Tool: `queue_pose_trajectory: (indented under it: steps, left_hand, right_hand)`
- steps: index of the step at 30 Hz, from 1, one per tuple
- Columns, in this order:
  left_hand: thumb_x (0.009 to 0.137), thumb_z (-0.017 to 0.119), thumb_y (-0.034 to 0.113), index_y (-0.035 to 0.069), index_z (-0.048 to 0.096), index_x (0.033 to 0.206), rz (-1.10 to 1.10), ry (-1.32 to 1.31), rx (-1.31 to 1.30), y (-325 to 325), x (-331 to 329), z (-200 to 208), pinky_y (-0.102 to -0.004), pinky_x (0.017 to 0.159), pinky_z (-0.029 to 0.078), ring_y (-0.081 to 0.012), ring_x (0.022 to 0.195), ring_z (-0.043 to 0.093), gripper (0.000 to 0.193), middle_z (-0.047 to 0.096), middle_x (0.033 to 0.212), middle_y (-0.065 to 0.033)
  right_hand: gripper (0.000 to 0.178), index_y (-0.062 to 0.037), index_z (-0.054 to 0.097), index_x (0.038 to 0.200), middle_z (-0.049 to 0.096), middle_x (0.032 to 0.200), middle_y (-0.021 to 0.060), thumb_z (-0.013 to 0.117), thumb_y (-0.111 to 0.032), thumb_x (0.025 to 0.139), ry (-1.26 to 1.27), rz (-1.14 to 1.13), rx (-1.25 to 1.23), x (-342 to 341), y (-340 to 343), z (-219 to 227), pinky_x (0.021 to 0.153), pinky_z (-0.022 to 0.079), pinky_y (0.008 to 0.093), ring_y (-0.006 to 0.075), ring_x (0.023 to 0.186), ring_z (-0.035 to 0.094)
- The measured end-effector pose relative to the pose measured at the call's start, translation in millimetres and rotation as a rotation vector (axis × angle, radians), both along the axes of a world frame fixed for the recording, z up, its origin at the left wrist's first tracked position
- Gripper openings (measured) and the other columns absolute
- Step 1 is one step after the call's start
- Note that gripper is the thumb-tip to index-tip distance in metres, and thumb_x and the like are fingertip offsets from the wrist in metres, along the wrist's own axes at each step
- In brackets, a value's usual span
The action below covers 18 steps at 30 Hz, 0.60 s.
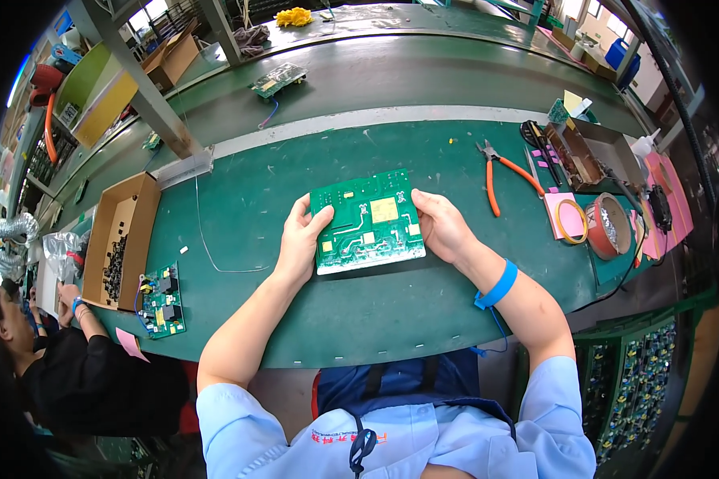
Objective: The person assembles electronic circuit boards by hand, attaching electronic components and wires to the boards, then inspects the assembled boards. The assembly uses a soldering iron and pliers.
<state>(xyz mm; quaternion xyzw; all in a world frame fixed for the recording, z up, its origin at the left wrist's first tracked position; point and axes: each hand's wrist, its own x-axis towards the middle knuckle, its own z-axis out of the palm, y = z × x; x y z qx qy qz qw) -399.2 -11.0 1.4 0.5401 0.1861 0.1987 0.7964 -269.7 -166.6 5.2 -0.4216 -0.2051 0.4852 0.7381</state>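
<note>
Both my hands hold a green circuit board [351,227] above the green work mat, its soldered face with yellow patches turned up toward me. My left hand [302,235] is closed on its left edge, thumb on top. At the right edge, my right hand [443,226] grips it, with a blue band [499,283] round that wrist. The board's underside is hidden. To the left on the mat lies a second circuit board [164,302] with black and yellow components. Orange-handled cutters [499,174] lie to the right.
A cardboard box [104,239] of small black parts stands at left, beside a person in black [96,375]. At right are a tool box [595,156], a solder-filled-looking round bowl [611,227] and a yellow ring [571,221]. Another board [280,78] lies on the conveyor [407,76].
</note>
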Motion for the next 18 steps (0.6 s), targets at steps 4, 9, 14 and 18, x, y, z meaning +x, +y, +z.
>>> queue_pose_trajectory:
  steps: [4, 9, 14, 18]
  left_hand:
    - [0.078, 0.048, 0.01, -0.002, 0.033, 0.108, 0.008, -0.007, 0.01, 0.2, 1.0, -0.9, -0.0233, 0.066, 0.046, -0.013, 0.077, 0.054, 0.035, 0.053, 0.09, -0.0117]
    - [0.079, 0.048, 0.009, 0.0, 0.034, 0.107, 0.014, 0.012, 0.037, -0.6, 0.8, 0.3, -0.0244, 0.068, 0.046, -0.0132, 0.078, 0.054, 0.033, 0.052, 0.091, -0.0103]
    - [0.078, 0.048, 0.01, 0.0, 0.034, 0.108, 0.012, 0.017, 0.034, -0.5, 1.2, -2.0, -0.0244, 0.068, 0.046, -0.0131, 0.079, 0.054, 0.034, 0.052, 0.092, -0.0103]
    - [0.078, 0.049, 0.009, -0.002, 0.032, 0.109, 0.02, 0.011, 0.034, -1.3, 2.2, -3.0, -0.0237, 0.068, 0.045, -0.0128, 0.078, 0.053, 0.037, 0.053, 0.091, -0.0112]
  right_hand:
    - [0.031, 0.0019, 0.046, 0.1, 0.054, 0.092, 0.0095, 0.034, -0.023, 0.086, 0.018, -0.005, 0.001, 1.6, 0.2, -1.3, 0.071, 0.045, 0.029, 0.0157, 0.08, 0.055]
    - [0.031, 0.0018, 0.046, 0.099, 0.054, 0.092, 0.0094, 0.033, -0.023, 0.086, 0.022, 0.005, -0.006, 4.4, -0.1, -1.3, 0.072, 0.044, 0.0292, 0.0159, 0.08, 0.054]
    - [0.03, 0.0013, 0.046, 0.098, 0.054, 0.09, 0.0087, 0.033, -0.022, 0.086, 0.038, 0.002, -0.032, 4.8, 0.3, -1.9, 0.07, 0.044, 0.0287, 0.0152, 0.079, 0.054]
    - [0.029, 0.0012, 0.047, 0.098, 0.055, 0.09, 0.0086, 0.032, -0.022, 0.086, 0.041, -0.003, -0.038, 5.4, 0.2, -3.2, 0.07, 0.044, 0.0285, 0.015, 0.078, 0.054]
